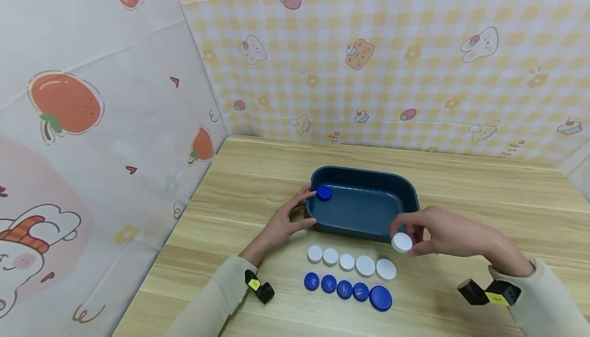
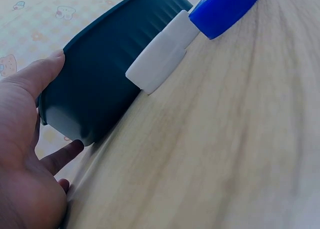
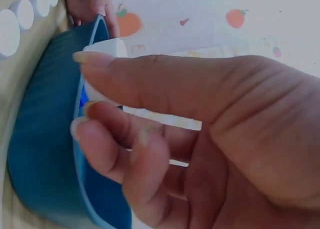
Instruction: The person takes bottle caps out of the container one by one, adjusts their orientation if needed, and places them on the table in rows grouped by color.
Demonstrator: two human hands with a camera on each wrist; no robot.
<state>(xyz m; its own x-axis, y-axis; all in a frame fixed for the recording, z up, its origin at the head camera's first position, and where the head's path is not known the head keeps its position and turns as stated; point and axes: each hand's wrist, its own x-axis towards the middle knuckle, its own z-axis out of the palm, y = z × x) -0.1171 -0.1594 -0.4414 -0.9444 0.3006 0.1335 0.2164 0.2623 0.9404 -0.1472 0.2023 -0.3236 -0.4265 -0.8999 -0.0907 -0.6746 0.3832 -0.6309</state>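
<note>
My right hand [image 1: 449, 232] pinches a white bottle cap [image 1: 402, 243] between thumb and fingers, just outside the front right corner of a dark teal tub [image 1: 359, 230]. In the right wrist view, part of that cap shows behind the thumb. My left hand [image 1: 286, 220] rests against the tub's left end, fingers spread and fairly straight, the thumb touching the front side. Inside the tub, at the left, lies a blue bottle cap [image 1: 324, 192]. In front of the tub are a row of several white caps [image 1: 347, 262] and a row of several blue caps [image 1: 344, 289].
Everything stands on a wood-grain table [image 1: 258, 173]. A yellow checked cloth [image 1: 387, 86] hangs behind it, and a white printed cloth [image 1: 138, 81] hangs along the left side. Each wrist wears a small black camera.
</note>
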